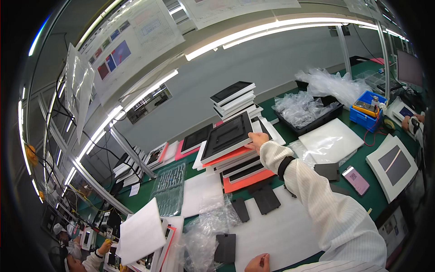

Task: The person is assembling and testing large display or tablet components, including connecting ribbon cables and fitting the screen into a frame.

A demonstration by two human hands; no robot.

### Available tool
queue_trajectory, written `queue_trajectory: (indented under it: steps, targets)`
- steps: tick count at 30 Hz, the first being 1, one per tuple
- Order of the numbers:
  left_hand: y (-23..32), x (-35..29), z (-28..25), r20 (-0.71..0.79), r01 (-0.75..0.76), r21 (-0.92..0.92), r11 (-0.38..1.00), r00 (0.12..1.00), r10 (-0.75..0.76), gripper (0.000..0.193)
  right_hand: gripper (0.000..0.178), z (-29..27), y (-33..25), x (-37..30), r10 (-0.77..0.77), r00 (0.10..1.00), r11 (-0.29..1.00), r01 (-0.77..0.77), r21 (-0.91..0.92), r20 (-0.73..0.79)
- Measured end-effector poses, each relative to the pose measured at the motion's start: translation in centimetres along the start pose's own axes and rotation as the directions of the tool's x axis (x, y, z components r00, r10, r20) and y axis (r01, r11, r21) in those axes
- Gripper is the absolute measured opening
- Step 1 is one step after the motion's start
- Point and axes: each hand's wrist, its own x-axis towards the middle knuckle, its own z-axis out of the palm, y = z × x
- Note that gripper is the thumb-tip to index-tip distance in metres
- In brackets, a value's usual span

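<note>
The white-framed black panel (225, 136) lies just left of my right fingers (252, 136), which pinch its right edge; it tilts over a stack (242, 167), perhaps resting there. I judge it stiff, fairly light, smooth and easily scratched, so the rim seems the safest hold. My left fingers (264, 258) are curled, well below the right ones; I cannot tell whether they hold anything. Between both sets lie dark plates (266, 199) on a white sheet (276, 226); beyond my right fingers, a black bin (318, 124).
</note>
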Motion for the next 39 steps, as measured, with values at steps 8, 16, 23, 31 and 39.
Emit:
queue_trajectory:
  steps: [8, 16, 23, 31, 39]
  targets:
    - [-2.6, -0.1, 2.4, -0.059, -0.013, -0.011, 1.0, 0.998, 0.012, 0.024, 0.028, -1.5, -4.7, -2.3, -0.088, 0.975, 0.994, 0.1, -0.049, 0.202]
    - [-1.4, 1.0, 1.3, 0.013, 0.187, -0.246, 0.951, 0.982, -0.189, 0.022, 0.023, -10.8, -10.6, -12.8, -0.007, 0.906, 1.0, -0.007, 0.03, 0.424]
    - [0.4, 3.4, -3.9, 0.161, 0.119, -0.982, -0.149, 0.934, -0.319, 0.066, 0.034, -21.1, -11.8, -25.6, 0.25, 0.854, 0.968, -0.233, -0.094, 0.456]
    - [-1.6, 1.9, -6.9, 0.304, 0.259, -0.93, -0.262, 0.941, -0.15, 0.07, 0.038, -28.7, -8.3, -31.6, 0.481, 0.789, 0.875, -0.461, -0.15, 0.383]
    - [1.3, -2.7, -6.4, 0.516, 0.437, -0.855, -0.278, 0.676, -0.526, 0.051, 0.04, -27.7, -5.3, -27.0, 0.457, 0.866, 0.889, -0.439, -0.129, 0.203]
